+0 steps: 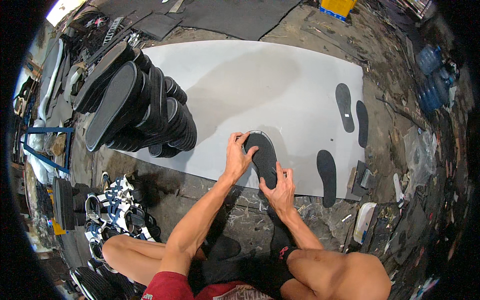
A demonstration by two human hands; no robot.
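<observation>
A black shoe sole (264, 156) with a textured face and a pale strip along its upper rim lies between my hands, over the near part of a white sheet (240, 95). My left hand (237, 157) is closed on the sole's left edge near the top, its thumb pressed onto the face. On the lower right edge, my right hand (281, 190) grips it, thumb at the narrow end and fingers along the side. Left of my hands rises a tall heap of black soles (145, 105). Loose flat black soles, one of them a black insole shape (326, 175), lie to the right.
White and navy strapped sandals (117, 210) are piled at the lower left, by a blue frame (47, 131). Offcuts and scraps litter the floor at right, near a clear plastic bag (419, 155) and blue water jugs (432, 90). A yellow crate (337, 7) stands at the back.
</observation>
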